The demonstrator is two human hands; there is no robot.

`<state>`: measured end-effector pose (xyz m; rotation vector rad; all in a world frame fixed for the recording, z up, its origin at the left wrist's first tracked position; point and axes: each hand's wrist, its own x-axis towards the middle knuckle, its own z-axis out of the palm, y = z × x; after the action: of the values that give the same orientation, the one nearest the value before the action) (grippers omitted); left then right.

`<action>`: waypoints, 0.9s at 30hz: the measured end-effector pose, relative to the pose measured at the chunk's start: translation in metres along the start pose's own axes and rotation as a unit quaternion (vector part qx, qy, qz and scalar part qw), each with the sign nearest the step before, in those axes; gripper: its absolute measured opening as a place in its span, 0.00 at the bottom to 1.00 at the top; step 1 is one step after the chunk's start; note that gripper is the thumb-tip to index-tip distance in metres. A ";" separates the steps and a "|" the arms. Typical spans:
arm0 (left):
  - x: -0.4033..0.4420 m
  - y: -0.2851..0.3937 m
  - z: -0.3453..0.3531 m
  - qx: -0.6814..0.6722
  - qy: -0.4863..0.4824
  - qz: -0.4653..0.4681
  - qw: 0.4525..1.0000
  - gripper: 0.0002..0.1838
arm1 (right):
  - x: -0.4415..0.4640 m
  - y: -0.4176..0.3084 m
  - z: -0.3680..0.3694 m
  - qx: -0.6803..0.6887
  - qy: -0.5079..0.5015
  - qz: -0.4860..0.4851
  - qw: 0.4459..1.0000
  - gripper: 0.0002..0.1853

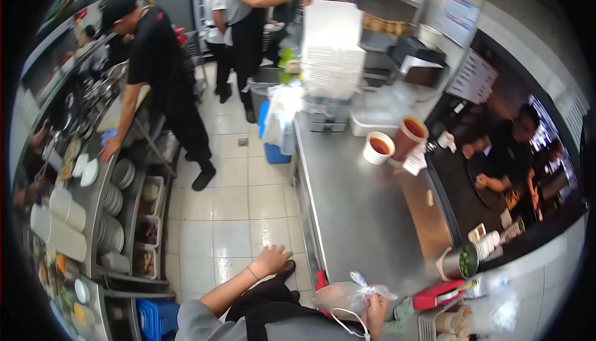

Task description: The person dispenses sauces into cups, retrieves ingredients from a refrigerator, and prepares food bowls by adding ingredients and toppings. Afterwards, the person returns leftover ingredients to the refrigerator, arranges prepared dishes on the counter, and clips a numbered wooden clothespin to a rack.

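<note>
My right hand (pixel 376 310) is closed around the gathered neck of a clear plastic bag (pixel 341 296) at the near end of the steel counter. Something pale brownish shows through the plastic, but I cannot make out what. A white loop of cord (pixel 349 314) lies in front of the bag. Beside that hand is a green cloth (pixel 402 315). Over the tiled floor, away from the counter, my left hand (pixel 271 260) hangs with fingers loosely apart and nothing in them.
On the steel counter (pixel 354 198) stand a white tub of red sauce (pixel 378 147), a larger sauce container (pixel 410 137) and stacked white takeaway boxes (pixel 333 62). A person in black (pixel 164 62) leans over the left shelves; others stand behind. Another person (pixel 506 155) is beyond the pass window.
</note>
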<state>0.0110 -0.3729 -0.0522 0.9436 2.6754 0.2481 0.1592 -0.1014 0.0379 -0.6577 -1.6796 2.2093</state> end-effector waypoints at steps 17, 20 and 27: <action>-0.187 -0.280 -0.017 -0.116 0.050 -0.397 0.909 0.34 | 0.091 0.095 0.338 -0.033 -0.174 0.066 0.982 0.06; -0.203 -0.327 -0.016 -0.096 0.030 -0.430 0.897 0.34 | 0.108 0.094 0.382 -0.012 -0.144 0.067 0.987 0.06; -0.151 -0.422 -0.020 -0.165 -0.027 -0.343 0.924 0.36 | 0.166 0.093 0.458 -0.035 -0.081 0.032 0.996 0.05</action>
<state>-0.1298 -0.7951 -0.1086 -0.1028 2.6031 0.4747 -0.2161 -0.4257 0.0178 -0.5711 -1.8460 2.3121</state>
